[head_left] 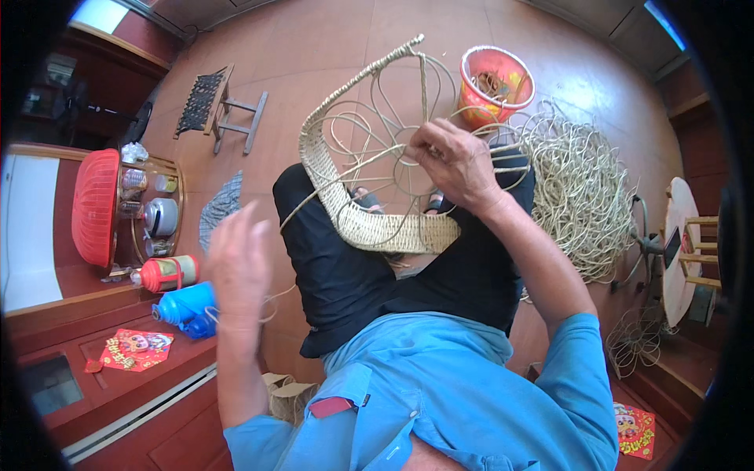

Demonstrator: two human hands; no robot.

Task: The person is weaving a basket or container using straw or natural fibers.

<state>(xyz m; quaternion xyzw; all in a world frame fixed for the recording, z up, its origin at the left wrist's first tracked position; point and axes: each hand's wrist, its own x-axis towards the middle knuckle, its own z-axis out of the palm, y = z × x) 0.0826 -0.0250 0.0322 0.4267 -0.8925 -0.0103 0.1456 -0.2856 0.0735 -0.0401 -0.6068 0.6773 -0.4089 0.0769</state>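
Note:
A wire frame (390, 147) of looped spokes lies across my knees, with a curved band of woven straw cord (385, 229) along its left and near sides. My right hand (454, 157) is closed on the frame's wires near its middle, fingertips pinched together. Well to the left of the frame, my left hand (238, 255) is raised and smeared by motion; whether its fingers hold anything does not show. A thin loose strand (281, 295) curves beside the left wrist. Another strand (302, 206) sticks out past the woven band over my left knee.
A large heap of straw cord (577, 196) lies on the floor to the right. Beyond the frame stands a red bucket (475, 110) with cord scraps inside. A low stool (206, 102) sits far left, above a rack (179, 206) of pots and blue and red flasks (184, 302).

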